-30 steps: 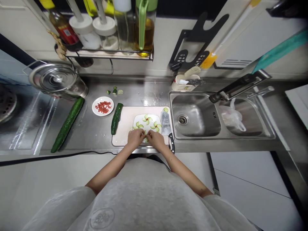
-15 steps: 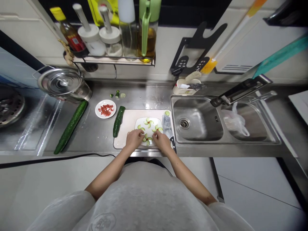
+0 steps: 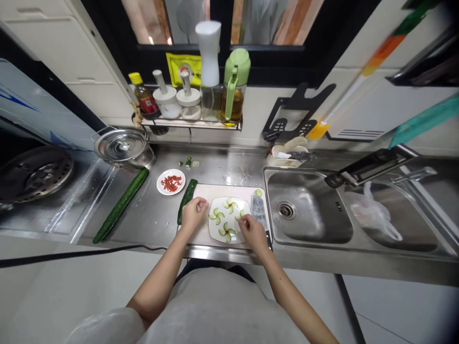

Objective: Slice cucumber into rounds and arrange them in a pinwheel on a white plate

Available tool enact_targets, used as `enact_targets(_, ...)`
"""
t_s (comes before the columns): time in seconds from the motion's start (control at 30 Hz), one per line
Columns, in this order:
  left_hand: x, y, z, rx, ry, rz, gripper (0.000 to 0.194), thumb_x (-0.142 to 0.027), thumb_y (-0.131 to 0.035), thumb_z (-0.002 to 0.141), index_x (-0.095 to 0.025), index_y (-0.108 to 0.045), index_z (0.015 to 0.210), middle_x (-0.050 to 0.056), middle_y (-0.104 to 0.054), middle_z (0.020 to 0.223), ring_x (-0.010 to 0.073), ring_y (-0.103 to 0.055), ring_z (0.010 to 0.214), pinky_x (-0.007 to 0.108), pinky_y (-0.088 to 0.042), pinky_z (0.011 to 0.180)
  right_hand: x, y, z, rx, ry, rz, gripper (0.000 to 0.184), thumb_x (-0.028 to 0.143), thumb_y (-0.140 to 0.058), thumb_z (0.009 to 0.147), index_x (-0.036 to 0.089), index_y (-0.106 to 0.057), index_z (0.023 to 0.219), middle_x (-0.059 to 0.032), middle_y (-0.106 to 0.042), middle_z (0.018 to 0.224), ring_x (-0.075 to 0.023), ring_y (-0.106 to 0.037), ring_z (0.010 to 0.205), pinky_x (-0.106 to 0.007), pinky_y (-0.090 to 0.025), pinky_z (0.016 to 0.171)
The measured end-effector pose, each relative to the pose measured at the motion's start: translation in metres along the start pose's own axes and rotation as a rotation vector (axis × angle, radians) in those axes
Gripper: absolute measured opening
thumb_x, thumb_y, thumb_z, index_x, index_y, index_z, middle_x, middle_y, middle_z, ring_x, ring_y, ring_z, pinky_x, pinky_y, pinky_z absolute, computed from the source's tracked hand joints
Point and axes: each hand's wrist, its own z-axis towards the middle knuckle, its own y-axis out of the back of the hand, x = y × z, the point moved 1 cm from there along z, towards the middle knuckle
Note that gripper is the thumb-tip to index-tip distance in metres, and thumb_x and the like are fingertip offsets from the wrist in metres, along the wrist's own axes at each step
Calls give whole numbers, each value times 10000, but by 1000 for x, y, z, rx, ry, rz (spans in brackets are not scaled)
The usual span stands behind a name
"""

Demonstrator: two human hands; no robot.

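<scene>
A white squarish plate (image 3: 214, 231) lies on a pale cutting board (image 3: 203, 190). On it sit curved cucumber slices (image 3: 227, 232) in pinwheel groups, some with red bits at their centres. My left hand (image 3: 193, 215) hovers left of the plate, beside a cut cucumber (image 3: 187, 197), with thumb and fingertips drawn together; anything between them is too small to make out. At the plate's right edge, my right hand (image 3: 253, 233) is closed in a pinch over the right-hand slices, partly covering them. A knife (image 3: 258, 210) lies on the board beyond that hand.
A small plate (image 3: 159, 188) of red bits stands behind the cut cucumber. Farther left are a whole cucumber (image 3: 121, 205) and a lidded steel pot (image 3: 125, 148). The double sink (image 3: 310, 210) is to the right. A rack (image 3: 193, 124) of bottles hangs behind.
My left hand has moved left, off the plate to its side. The right hand stays at the plate's right edge. The camera view has tilted up, showing more window.
</scene>
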Motion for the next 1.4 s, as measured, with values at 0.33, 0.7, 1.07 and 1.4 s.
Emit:
enact_targets(0.33, 55, 38, 54, -184, 279, 288, 222, -368, -505, 844, -258, -651, 969, 57, -696, 954, 238, -612, 947, 338, -404, 815, -5, 7, 3, -35, 71, 49, 344, 486, -386, 869, 214, -592, 823, 3, -527, 548, -162, -509, 529, -245, -283, 531)
enact_targets(0.7, 86, 44, 106, -127, 227, 367, 241, -264, -475, 847, -249, -674, 984, 83, -653, 1115, 239, -563, 1052, 361, -392, 883, -10, 8, 8, -14, 101, 30, 410, 554, -355, 864, 222, -591, 817, -12, -545, 554, -179, -524, 541, -261, -308, 533)
enact_targets(1.07, 90, 40, 128, -25, 64, 492, 271, -298, -434, 890, -224, -693, 917, 116, -644, 1095, 260, -548, 1067, 403, -343, 921, -12, 12, 6, -1, 78, 9, 361, 516, -369, 861, 230, -588, 825, 6, -532, 541, -177, -532, 537, -252, -298, 526)
enact_targets(1.4, 90, 45, 112, -324, 326, -301, 85, -220, -562, 769, -179, -626, 807, 32, -697, 809, 145, -634, 753, 267, -471, 750, -15, 13, 4, -11, 59, -11, 333, 489, -393, 856, 233, -606, 839, 6, -549, 540, -174, -536, 537, -245, -290, 519)
